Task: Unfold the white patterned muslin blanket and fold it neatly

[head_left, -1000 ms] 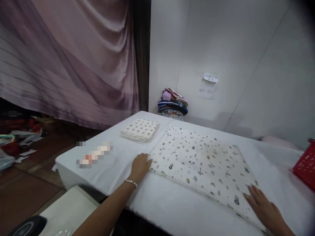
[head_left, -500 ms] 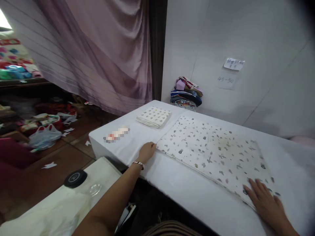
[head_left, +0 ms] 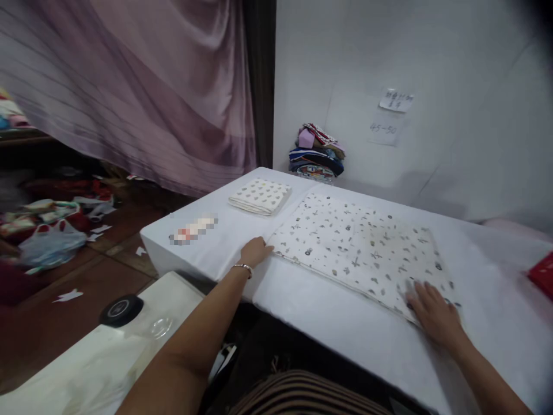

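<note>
A large white cloth with small printed figures point(head_left: 354, 248) lies flat on the white table point(head_left: 328, 317). My left hand point(head_left: 256, 252), with a bracelet at the wrist, rests curled at the cloth's near left corner; whether it pinches the corner is hidden. My right hand point(head_left: 432, 311) lies flat with fingers spread on the cloth's near right corner. A smaller folded patterned cloth point(head_left: 260, 195) sits further back on the left.
A pile of folded colourful fabrics point(head_left: 317, 153) stands against the wall at the table's back. A red basket point(head_left: 542, 276) shows at the right edge. A low white surface with a black round object point(head_left: 121, 309) is at my left. Bags litter the floor point(head_left: 52, 242).
The view has swung slightly. My right hand has slid left along the cloth's near edge. My left hand stays at the left corner.
</note>
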The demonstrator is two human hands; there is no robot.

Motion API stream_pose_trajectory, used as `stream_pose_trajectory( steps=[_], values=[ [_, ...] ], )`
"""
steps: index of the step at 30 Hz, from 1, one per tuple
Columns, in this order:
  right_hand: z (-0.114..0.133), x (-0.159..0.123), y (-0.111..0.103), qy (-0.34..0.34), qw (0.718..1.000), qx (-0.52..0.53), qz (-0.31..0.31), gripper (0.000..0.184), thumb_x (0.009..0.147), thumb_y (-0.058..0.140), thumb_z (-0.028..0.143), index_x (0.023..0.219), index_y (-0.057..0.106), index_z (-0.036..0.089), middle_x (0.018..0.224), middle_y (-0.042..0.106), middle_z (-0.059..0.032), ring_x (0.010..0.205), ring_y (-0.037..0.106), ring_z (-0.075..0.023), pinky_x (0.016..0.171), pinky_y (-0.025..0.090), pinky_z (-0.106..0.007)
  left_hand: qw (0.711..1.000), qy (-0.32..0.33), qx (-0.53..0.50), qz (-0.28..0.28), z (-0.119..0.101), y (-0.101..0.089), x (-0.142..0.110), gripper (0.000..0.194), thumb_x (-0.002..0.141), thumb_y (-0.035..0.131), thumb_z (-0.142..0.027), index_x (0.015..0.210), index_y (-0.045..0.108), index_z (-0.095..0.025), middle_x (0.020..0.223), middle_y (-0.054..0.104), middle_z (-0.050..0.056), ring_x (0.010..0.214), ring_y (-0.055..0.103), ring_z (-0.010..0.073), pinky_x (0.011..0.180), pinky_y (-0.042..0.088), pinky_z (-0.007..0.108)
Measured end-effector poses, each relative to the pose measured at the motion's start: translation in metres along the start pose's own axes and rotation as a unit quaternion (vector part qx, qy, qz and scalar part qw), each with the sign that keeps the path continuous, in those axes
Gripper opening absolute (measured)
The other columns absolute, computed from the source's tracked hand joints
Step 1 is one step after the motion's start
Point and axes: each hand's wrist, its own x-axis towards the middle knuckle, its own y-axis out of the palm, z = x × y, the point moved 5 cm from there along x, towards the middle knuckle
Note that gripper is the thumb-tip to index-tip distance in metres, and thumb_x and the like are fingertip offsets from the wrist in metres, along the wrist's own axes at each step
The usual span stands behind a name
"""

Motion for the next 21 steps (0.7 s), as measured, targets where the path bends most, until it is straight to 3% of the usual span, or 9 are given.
stream_pose_trajectory(
  steps=[2,5,9,13,16,18,21],
  values=[
    [0.026,-0.002,-0.015,0.007,0.999,0.036,-0.011,0.059,0.091,0.018,0.049,0.138,0.036,0.019,0.146,0.030,-0.0104,0.136,0.022,-0.0265,0.104,0.025,-0.055,1.000,0.008,0.007,0.018,-0.001,-0.001,0.005,0.031,0.074,0.054,-0.043,0.086,0.061,-0.015,0.095,0.066,0.012,0.088,0.061,0.0253,0.068,0.042,0.030],
    [0.080,-0.005,-0.030,-0.085,0.992,0.096,-0.015,0.056,0.092,0.024,0.049,0.138,0.037,0.019,0.146,0.030,-0.0088,0.136,0.022,-0.0255,0.107,0.023,-0.052,0.999,0.012,0.015,0.033,-0.004,-0.002,0.008,0.028,0.073,0.055,-0.040,0.082,0.061,-0.015,0.091,0.067,0.012,0.086,0.062,0.0252,0.066,0.042,0.029],
    [0.145,-0.004,-0.042,-0.215,0.958,0.185,-0.033,0.044,0.091,0.037,0.041,0.125,0.054,0.019,0.132,0.051,-0.0089,0.129,0.037,-0.0256,0.105,0.030,-0.048,1.000,0.002,0.016,0.015,-0.005,-0.002,0.006,0.028,0.074,0.053,-0.038,0.090,0.058,-0.016,0.098,0.065,0.011,0.089,0.061,0.0249,0.065,0.041,0.029],
    [0.198,0.008,-0.051,-0.293,0.920,0.257,-0.047,0.031,0.089,0.041,0.028,0.110,0.062,0.019,0.114,0.063,-0.0078,0.112,0.053,-0.0228,0.097,0.040,-0.042,0.999,-0.017,-0.027,-0.012,-0.001,0.000,0.004,0.025,0.074,0.055,-0.039,0.089,0.056,-0.019,0.096,0.065,0.006,0.088,0.060,0.0223,0.066,0.040,0.028],
    [0.231,0.017,-0.052,-0.310,0.912,0.266,-0.033,0.025,0.088,0.044,0.023,0.103,0.064,0.020,0.106,0.065,-0.0066,0.100,0.056,-0.0205,0.090,0.043,-0.038,0.997,-0.029,-0.067,-0.034,0.004,0.002,0.000,0.032,0.073,0.058,-0.041,0.097,0.055,-0.019,0.097,0.064,0.006,0.089,0.059,0.0213,0.069,0.041,0.028],
    [0.245,0.022,-0.050,-0.304,0.917,0.257,-0.027,0.022,0.087,0.046,0.023,0.097,0.065,0.020,0.101,0.065,-0.0059,0.096,0.055,-0.0199,0.086,0.043,-0.035,0.994,-0.016,-0.078,-0.077,0.005,0.000,-0.007,0.036,0.076,0.057,-0.041,0.103,0.054,-0.018,0.102,0.062,0.006,0.091,0.058,0.0206,0.071,0.042,0.029],
    [0.256,0.024,-0.045,-0.288,0.925,0.246,-0.040,0.019,0.087,0.049,0.024,0.095,0.066,0.019,0.097,0.064,-0.0062,0.092,0.054,-0.0199,0.082,0.043,-0.033,0.980,0.086,-0.071,-0.162,-0.004,-0.003,-0.023,0.027,0.083,0.052,-0.036,0.104,0.056,-0.020,0.109,0.057,0.006,0.096,0.055,0.0189,0.078,0.043,0.029]
  ],
)
